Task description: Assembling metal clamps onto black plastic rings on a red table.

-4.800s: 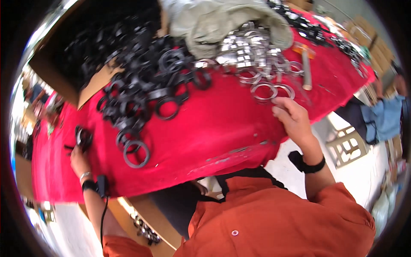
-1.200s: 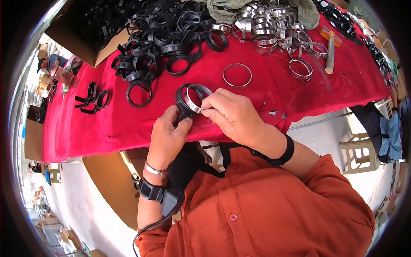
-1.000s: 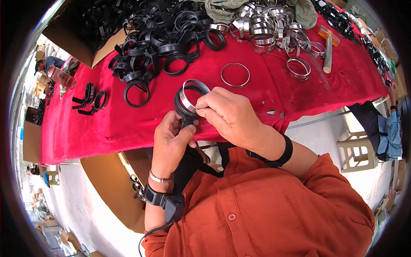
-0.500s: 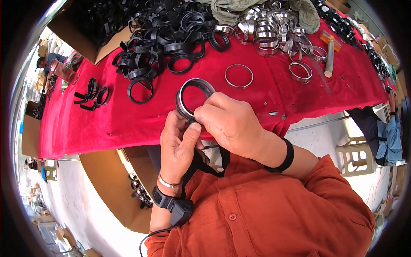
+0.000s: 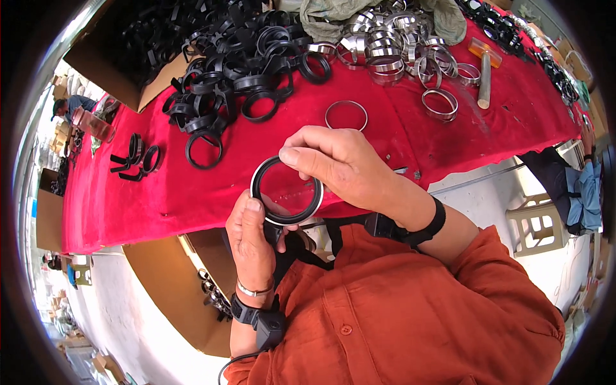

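A black ring (image 5: pixel 309 213) with a thin silver metal band round its edge is held over the table's near edge, its open face turned up. My left hand (image 5: pixel 251 242) is closed on the ring's lower left side, thumb on top. With thumb and fingers together, my right hand (image 5: pixel 346 165) pinches the upper rim. Beyond my right hand a single thin metal ring (image 5: pixel 347 101) lies on the red cloth (image 5: pixel 192 199). A loose black ring (image 5: pixel 204 151) lies at the near edge of a heap of black rings (image 5: pixel 256 80).
Silver metal bands (image 5: pixel 385 48) are heaped at the back, beside grey-green cloth (image 5: pixel 324 22). A hammer (image 5: pixel 485 86) with an amber head lies at right. Cardboard boxes stand back left (image 5: pixel 102 64) and below the table (image 5: pixel 167 282). A plastic stool (image 5: pixel 536 224) is at right.
The ring has tipped from steeply tilted to facing up and has come slightly nearer. My right hand has shifted from its lower right side to its top rim.
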`<action>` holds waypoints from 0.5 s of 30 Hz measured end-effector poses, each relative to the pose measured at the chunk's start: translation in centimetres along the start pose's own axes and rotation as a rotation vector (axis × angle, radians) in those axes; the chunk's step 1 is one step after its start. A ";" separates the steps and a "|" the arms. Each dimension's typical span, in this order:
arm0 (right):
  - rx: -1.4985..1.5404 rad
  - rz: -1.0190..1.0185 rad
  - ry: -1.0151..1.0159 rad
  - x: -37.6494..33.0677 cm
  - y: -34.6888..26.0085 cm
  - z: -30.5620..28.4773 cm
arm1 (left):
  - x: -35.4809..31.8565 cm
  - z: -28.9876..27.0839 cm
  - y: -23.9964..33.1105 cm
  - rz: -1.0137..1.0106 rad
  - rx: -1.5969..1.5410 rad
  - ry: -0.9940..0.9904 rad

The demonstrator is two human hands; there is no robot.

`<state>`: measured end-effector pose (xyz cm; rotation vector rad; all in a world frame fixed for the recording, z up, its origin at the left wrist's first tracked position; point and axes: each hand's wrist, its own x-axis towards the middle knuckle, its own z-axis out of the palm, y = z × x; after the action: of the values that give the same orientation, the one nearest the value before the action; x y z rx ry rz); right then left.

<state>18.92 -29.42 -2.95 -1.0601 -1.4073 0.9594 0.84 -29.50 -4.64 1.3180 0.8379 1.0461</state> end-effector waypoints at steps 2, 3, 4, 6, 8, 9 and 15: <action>0.047 0.037 -0.011 -0.4 -0.5 0.3 | -0.2 0.0 0.3 0.024 0.051 -0.001; 0.050 0.041 -0.015 -0.5 -0.5 0.4 | -0.3 0.0 0.4 0.053 0.102 -0.006; 0.068 0.038 -0.003 -0.6 -0.4 0.5 | -0.3 0.4 0.4 0.049 0.101 -0.004; 0.085 0.037 0.005 -0.6 0.1 0.5 | -0.5 1.3 0.3 -0.015 0.132 0.133; 0.191 0.249 -0.112 0.3 1.4 0.0 | -0.1 0.9 -0.5 -0.025 0.093 0.136; 0.186 0.242 -0.113 0.3 1.5 -0.1 | 0.1 0.6 -0.7 -0.041 0.056 0.140; 0.609 0.222 -0.183 -2.1 0.9 1.2 | -0.3 0.0 0.0 0.038 -0.058 0.205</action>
<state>17.89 -31.20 -4.48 -0.6832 -1.0390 1.5565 0.72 -29.72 -4.71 1.1954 0.9303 1.2422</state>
